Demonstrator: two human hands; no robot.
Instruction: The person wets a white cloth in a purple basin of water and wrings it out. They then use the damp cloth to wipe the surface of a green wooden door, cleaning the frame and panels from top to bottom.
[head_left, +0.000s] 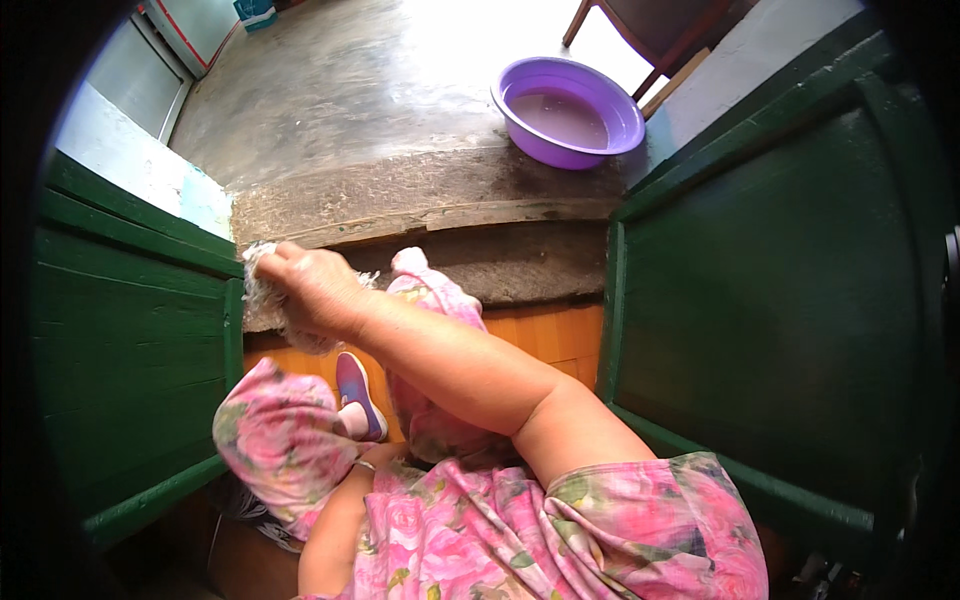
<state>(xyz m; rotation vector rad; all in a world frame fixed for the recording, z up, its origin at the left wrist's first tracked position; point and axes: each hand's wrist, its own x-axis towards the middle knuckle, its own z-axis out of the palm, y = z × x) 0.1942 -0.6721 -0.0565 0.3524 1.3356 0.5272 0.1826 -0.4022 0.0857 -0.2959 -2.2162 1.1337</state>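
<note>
My right hand reaches across to the left and grips a shaggy, greyish-white cloth, which hangs beside the inner edge of the left green door. Below it a purple shoe rests on the orange wooden floor. My left hand is mostly hidden by the floral clothing at my lap; a bracelet shows at the wrist, and its fingers cannot be made out. Beyond the threshold, a purple plastic basin holds cloudy water.
A worn wooden threshold crosses the doorway. Another green door panel stands at the right. Past the basin is a dark chair on the concrete floor. A blue box or bag is at the far left.
</note>
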